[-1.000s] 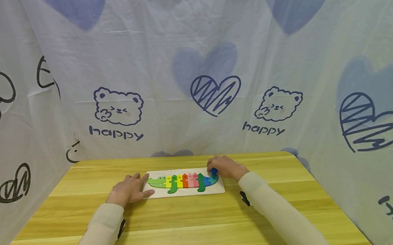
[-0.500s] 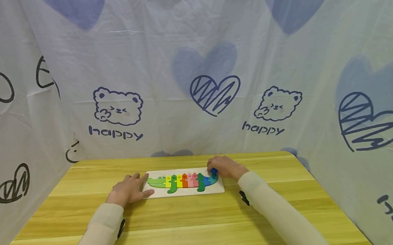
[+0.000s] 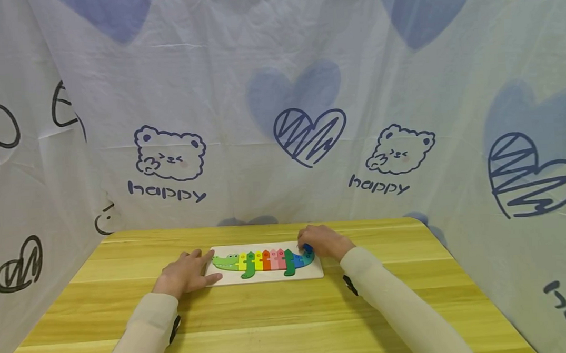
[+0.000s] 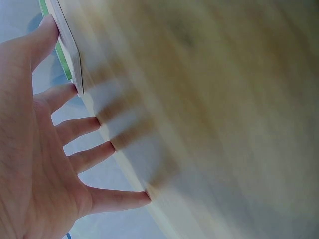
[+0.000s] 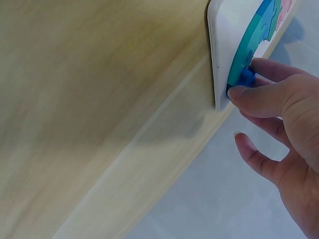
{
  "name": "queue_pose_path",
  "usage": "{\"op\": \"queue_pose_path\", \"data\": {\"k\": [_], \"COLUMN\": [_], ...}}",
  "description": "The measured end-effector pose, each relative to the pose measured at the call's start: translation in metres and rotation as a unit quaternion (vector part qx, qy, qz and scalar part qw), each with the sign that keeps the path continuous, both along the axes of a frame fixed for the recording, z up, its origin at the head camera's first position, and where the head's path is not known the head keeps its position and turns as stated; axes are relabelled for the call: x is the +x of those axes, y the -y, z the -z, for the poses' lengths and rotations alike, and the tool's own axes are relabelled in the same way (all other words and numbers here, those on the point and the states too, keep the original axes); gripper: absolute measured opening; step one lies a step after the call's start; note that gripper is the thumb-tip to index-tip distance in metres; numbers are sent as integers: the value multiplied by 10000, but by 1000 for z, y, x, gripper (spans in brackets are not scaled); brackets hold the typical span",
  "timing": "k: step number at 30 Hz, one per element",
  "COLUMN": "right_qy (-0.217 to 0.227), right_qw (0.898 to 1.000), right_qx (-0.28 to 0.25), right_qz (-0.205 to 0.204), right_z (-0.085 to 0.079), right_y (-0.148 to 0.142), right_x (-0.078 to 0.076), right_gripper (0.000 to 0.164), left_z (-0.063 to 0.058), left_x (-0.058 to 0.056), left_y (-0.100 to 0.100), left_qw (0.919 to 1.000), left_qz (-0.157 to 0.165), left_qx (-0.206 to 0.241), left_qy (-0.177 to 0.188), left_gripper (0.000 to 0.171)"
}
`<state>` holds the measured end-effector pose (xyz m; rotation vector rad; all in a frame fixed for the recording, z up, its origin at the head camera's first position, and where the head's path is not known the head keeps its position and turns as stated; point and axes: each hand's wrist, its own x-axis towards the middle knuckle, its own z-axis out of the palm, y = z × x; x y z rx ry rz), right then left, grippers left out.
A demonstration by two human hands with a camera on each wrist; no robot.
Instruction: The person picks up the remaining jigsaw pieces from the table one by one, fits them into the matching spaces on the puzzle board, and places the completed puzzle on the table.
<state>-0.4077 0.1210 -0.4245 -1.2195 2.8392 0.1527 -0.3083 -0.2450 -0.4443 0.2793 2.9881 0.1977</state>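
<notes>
A crocodile jigsaw in many colours lies on a white board (image 3: pixel 268 277), its green head (image 3: pixel 226 262) at the left and its blue tail (image 3: pixel 298 260) at the right. My left hand (image 3: pixel 185 273) spreads its fingers over the board's left end, thumb and index finger at the edge. In the left wrist view the other fingertips of that hand (image 4: pixel 50 144) touch the table. At the tail's tip my right hand (image 3: pixel 326 240) pinches a dark blue puzzle piece (image 5: pixel 245 77) between thumb and fingers. The fingers partly hide this piece, which sits against the teal tail piece (image 5: pixel 242 57).
Beneath the board is a yellow wood-grain table (image 3: pixel 251 325). A pale cloth (image 3: pixel 246 199) printed with hearts and bears hangs behind it and along both sides. Dark bands show at both wrists under cream sleeves (image 3: pixel 387 293).
The dark blue piece has sunk slightly toward the tail under the right fingers, and the right wrist has shifted a little. The left hand and board stay put.
</notes>
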Motion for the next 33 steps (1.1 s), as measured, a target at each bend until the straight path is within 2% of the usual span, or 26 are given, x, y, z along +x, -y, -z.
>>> {"op": "queue_pose_path", "data": {"k": [10, 17, 24, 33], "right_qy": [365, 520, 789, 610], "right_qw": [9983, 9969, 9943, 9949], "right_qx": [-388, -582, -707, -727], "right_qz": [-238, -26, 107, -346], "right_z": [2, -1, -2, 2], "right_y": [-4, -8, -11, -11], "right_x": [1, 2, 4, 0], "right_gripper": [29, 28, 35, 32], "left_z": [3, 1, 2, 2], "left_x": [-3, -2, -2, -2], "left_y": [1, 1, 2, 2], "left_qw": [10000, 10000, 10000, 10000], "left_qz": [-38, -36, -45, -32], "left_qx": [-41, -34, 8, 17], "left_qy": [54, 14, 1, 11], "left_gripper": [88, 88, 88, 87]}}
